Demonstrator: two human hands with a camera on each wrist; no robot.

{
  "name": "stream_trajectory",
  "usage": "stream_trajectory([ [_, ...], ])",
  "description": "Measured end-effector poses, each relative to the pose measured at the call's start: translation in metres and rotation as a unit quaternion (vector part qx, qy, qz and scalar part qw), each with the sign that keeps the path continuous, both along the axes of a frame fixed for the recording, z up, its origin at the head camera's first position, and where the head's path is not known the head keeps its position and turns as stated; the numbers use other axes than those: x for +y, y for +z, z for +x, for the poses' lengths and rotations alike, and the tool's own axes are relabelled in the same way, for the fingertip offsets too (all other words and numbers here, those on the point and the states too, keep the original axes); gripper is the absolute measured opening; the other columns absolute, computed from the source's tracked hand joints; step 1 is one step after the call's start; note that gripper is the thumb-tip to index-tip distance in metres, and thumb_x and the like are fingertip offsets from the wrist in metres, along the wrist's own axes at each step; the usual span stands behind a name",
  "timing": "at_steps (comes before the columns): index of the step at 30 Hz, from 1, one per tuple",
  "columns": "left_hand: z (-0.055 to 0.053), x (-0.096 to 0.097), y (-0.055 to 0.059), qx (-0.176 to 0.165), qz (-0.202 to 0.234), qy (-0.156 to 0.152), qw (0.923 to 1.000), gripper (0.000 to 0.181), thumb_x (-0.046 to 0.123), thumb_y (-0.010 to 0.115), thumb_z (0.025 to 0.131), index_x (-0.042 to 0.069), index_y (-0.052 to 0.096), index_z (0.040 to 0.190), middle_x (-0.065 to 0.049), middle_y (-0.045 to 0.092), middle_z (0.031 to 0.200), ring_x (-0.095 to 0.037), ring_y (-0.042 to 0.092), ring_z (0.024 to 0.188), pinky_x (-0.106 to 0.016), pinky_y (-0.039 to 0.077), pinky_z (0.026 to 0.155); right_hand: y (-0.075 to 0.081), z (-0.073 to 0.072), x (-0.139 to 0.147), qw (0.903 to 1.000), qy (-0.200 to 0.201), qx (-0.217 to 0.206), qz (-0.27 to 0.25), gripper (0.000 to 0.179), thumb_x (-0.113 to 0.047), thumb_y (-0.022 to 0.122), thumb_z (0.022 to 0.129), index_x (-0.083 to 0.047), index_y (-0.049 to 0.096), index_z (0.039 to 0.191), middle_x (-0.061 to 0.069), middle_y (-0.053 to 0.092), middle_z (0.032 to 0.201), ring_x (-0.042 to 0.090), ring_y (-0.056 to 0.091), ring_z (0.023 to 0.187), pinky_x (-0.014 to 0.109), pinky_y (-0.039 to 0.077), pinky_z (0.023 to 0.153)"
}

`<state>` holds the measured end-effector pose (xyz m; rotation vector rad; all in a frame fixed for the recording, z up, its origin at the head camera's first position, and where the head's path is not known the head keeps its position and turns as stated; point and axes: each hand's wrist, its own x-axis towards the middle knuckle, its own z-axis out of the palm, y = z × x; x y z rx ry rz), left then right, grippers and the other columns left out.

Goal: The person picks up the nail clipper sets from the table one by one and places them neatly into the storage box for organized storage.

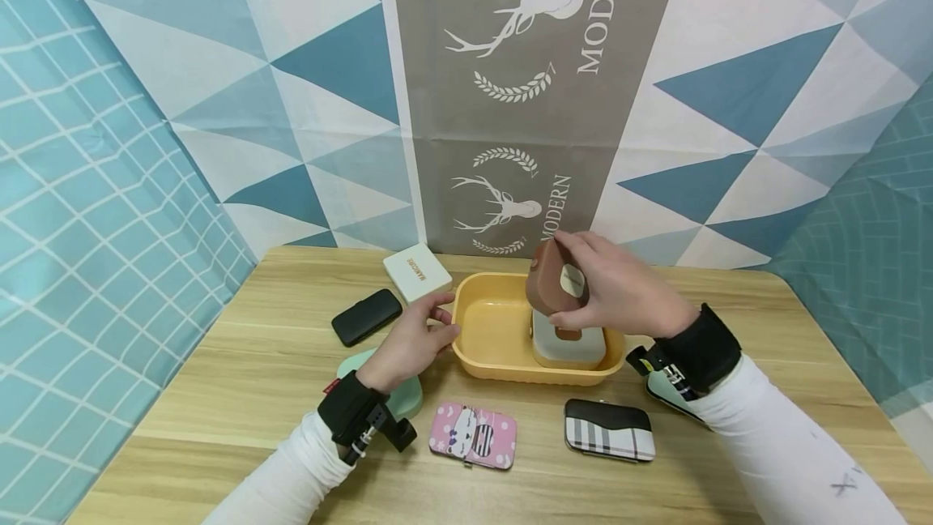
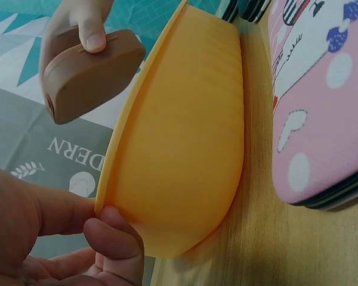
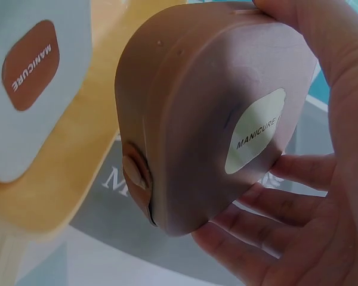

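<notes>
My right hand [image 1: 630,286] grips a brown manicure case [image 1: 545,286] by its edges, thumb on one side and fingers on the other. The case is tilted and held over the right part of a yellow plastic basket [image 1: 488,326]. Below it, inside the basket, lies a white manicure case [image 1: 564,353] with a brown label, partly covered by the brown case in the head view. At the basket's left end, my left hand [image 1: 414,339] pinches the rim between thumb and finger, as the left wrist view shows of the basket wall [image 2: 179,131].
A white box [image 1: 418,272] and a black case [image 1: 367,317] lie left of the basket. A mint green case [image 1: 408,399] is partly under my left wrist. In front are a pink cat-print case [image 1: 474,436] and a plaid case [image 1: 610,430]. Another greenish case [image 1: 670,391] lies by my right wrist.
</notes>
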<state>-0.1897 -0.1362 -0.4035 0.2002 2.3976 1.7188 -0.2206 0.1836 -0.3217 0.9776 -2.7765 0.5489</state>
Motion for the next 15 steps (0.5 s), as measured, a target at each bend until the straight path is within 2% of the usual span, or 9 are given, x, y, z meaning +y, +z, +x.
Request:
stream_trajectory([
  [5,-0.001,0.000,0.000,0.001,-0.002,0.001,1.0000,0.051,0.000,0.064,0.104,-0.001,0.049,0.152,-0.015,0.056,0.112,-0.020,0.059,0.078,-0.029,0.051,0.067,-0.001,-0.002,-0.010,0.9998,0.007,0.003,0.016,0.119,-0.052,0.095,0.072,0.004,0.036,0.160,0.019,0.055,0.138,0.030,0.057,0.117,0.044,0.056,0.094],
  [10,-0.001,0.000,0.000,0.000,-0.002,0.000,1.0000,0.052,0.000,0.064,0.104,0.000,0.048,0.153,-0.015,0.056,0.113,-0.020,0.058,0.078,-0.028,0.050,0.067,-0.004,-0.005,-0.018,0.9995,0.020,0.007,0.024,0.119,-0.052,0.095,0.071,0.005,0.037,0.159,0.019,0.057,0.136,0.030,0.059,0.116,0.045,0.056,0.095],
  [15,-0.001,-0.001,-0.001,0.007,-0.004,-0.006,1.0000,0.052,0.000,0.064,0.104,-0.002,0.048,0.153,-0.016,0.056,0.112,-0.020,0.057,0.077,-0.028,0.050,0.066,-0.006,-0.008,-0.026,0.9985,0.029,0.020,0.042,0.122,-0.061,0.093,0.071,0.004,0.038,0.158,0.018,0.058,0.138,0.028,0.060,0.117,0.044,0.056,0.097],
])
